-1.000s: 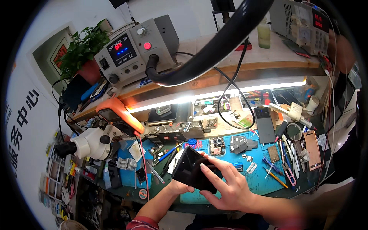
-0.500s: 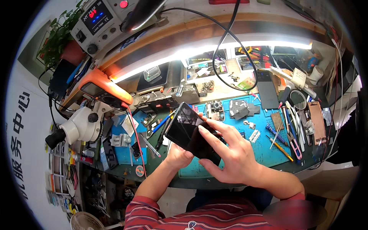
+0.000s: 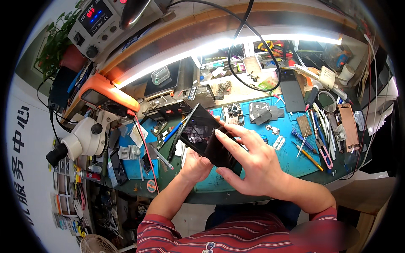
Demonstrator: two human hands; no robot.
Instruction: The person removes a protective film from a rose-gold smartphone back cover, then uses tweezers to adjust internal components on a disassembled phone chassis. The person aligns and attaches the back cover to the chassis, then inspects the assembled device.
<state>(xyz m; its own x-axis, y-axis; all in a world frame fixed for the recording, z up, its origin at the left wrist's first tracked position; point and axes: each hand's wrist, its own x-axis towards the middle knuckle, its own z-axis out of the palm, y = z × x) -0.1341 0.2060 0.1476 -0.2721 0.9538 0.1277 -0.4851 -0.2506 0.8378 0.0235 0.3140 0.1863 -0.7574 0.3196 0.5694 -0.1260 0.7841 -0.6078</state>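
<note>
A phone with a dark glossy screen is held tilted above the bench, in front of my body. My left hand grips its lower left edge, thumb near the front and the other fingers hidden behind it. My right hand is at its right part, with fingertips along the upper side and on the screen and the thumb at the lower edge. Just beyond the phone, a small circuit board with camera modules lies on the blue work mat, with dark flat pieces beside it.
A white microscope and an orange multimeter with a red lead stand at left. Tweezers, a pink-handled cutter and screwdrivers lie at right, beside a grey phone back. A black cable loops overhead.
The phone has tilted more steeply, and its upper end has shifted slightly up and left. Both hands keep hold of it. The whole view has shifted a little.
</note>
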